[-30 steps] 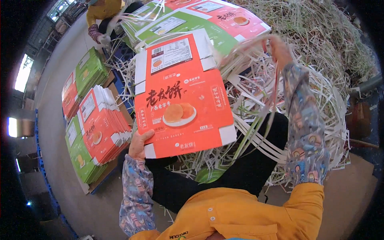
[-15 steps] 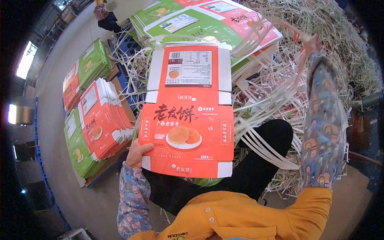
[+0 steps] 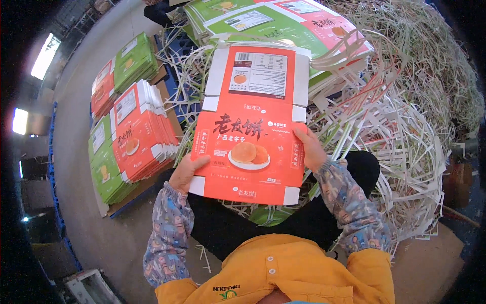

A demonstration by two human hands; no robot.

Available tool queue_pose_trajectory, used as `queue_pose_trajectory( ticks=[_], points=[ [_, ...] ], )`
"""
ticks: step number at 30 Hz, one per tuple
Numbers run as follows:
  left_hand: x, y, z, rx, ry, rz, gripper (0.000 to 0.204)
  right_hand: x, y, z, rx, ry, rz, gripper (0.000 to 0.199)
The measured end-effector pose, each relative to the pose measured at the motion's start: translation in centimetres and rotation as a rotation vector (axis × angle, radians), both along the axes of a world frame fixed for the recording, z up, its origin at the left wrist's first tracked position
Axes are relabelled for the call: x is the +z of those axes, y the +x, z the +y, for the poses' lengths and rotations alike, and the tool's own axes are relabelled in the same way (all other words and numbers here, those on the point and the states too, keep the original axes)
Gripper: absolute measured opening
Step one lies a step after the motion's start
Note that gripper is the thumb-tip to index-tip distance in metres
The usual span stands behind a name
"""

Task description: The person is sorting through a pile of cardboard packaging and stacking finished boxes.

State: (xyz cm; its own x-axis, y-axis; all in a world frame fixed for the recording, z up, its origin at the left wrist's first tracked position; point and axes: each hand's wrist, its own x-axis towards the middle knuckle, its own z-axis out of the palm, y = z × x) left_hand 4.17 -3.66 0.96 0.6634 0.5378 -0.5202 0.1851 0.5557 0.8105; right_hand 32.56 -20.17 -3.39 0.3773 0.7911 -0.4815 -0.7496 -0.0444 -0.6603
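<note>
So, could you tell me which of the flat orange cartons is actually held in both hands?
The carton over the lap: left hand and right hand grip its side edges. The other orange cartons lie stacked at the left, untouched.

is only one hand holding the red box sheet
No, the left hand grips the flat red box sheet at its left edge and the right hand grips its right edge.

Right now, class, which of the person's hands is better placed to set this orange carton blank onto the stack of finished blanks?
Probably the left hand. It grips the orange carton blank on the edge facing the stack of orange blanks. The right hand holds the far edge, beside the paper strips.
</note>
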Motion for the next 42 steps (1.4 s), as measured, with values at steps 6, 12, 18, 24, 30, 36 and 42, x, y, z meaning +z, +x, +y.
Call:
queue_pose_trajectory(
  ticks=[6,12,18,24,30,36,42],
  points=[
    [2.1,-3.4,-3.5,0.269,-0.062,-0.721,0.085,3.0,-1.7,0.1,-0.068,0.166,0.065,0.028],
    [-1.3,-2.0,-11.3,0.512,-0.139,-0.974,0.083,2.7,-9.8,3.0,-0.213,0.218,0.119,0.027],
    [-1.9,-1.8,-9.6,0.706,-0.107,-0.373,0.043,1.3,-5.8,1.4,0.171,-0.022,-0.072,0.027],
    [-1.6,-1.2,-9.2,0.79,-0.079,-0.354,0.047,1.7,-2.4,2.1,-0.033,-0.105,-1.355,0.048],
    [-0.6,-1.6,-9.3,0.78,-0.021,-0.376,0.048,6.4,6.9,7.0,0.036,-0.124,-2.39,0.062],
    [0.8,-2.3,-9.0,0.832,0.013,-0.443,0.046,7.3,10.5,8.4,0.464,-0.541,-2.483,0.046],
    [1.3,-5.5,-8.9,0.817,0.027,-0.423,0.049,6.3,12.9,6.6,0.764,-0.299,-2.464,0.014]
  ],
)
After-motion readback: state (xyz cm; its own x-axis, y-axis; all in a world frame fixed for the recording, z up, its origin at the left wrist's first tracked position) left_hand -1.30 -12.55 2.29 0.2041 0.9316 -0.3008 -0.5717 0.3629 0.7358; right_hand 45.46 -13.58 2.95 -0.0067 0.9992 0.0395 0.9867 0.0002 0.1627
